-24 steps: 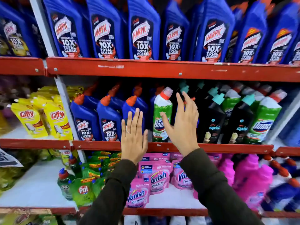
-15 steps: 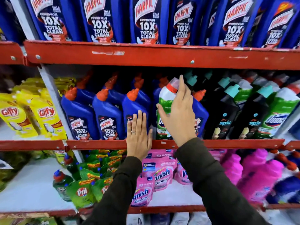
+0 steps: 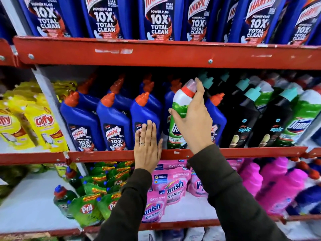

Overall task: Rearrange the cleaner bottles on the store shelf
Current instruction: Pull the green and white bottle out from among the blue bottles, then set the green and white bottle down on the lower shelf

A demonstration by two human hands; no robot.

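Green-and-white cleaner bottle (image 3: 178, 117), red collar and clear cap, is standing on the middle shelf (image 3: 243, 152) at its front edge, between blue Harpic bottles on either side. Right hand (image 3: 192, 122) is wrapping it: thumb on the bottle's left flank, fingers curling round the neck and right side, so this grip is pinching the bottle. Cannot tell whether the base is touching the shelf or just clear of it.

Left hand (image 3: 147, 146) is lying flat, fingers pressed together and extended, against the label of the third blue Harpic bottle (image 3: 145, 115) in the front row; palm is overlapping the red shelf lip. This grip is holding nothing. A ring is showing on one finger.

Right of the green bottle, black bottles (image 3: 243, 122) with teal caps are standing in a row, then more green ones. Yellow pouches (image 3: 46, 126) are sitting in the bay to the left. Large blue bottles (image 3: 156, 20) are filling the shelf above; pink pouches (image 3: 172, 186) and green pouches (image 3: 88, 207) are lying on the shelf below.
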